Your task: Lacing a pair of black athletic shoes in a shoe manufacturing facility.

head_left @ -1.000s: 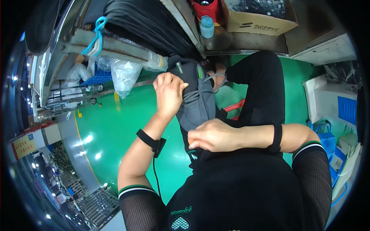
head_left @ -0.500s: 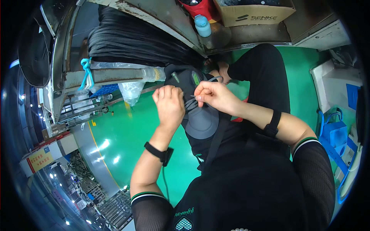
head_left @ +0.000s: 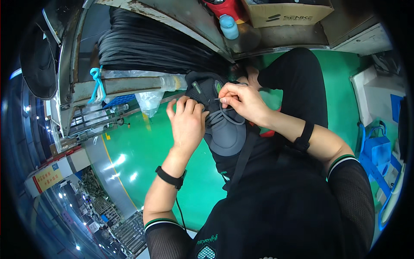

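A dark grey-and-black lace-up shoe (head_left: 226,141) lies across my lap, its rounded toe toward my body. Curled over the shoe's left side, the fingers of my left hand (head_left: 187,120) grip its edge near the eyelets; the thumb is mostly hidden. My right hand (head_left: 245,102) pinches the end of a grey shoelace (head_left: 233,121) between thumb and fingers, just above the shoe's tongue. A loop of that lace hangs slack over the laced part near the toe. Part of the shoe's heel end lies behind my right hand.
A bundle of black cords (head_left: 146,45) hangs over a metal frame at upper left. A light blue bottle (head_left: 229,27) and a cardboard box (head_left: 289,15) stand on the shelf ahead. Blue-white straps (head_left: 96,82) are tied to the frame's bar. Green floor (head_left: 151,159) lies below.
My right hand has shifted slightly, and the lace now hangs in a wider loop toward the toe. The left hand's fingers have spread a little on the shoe's side.
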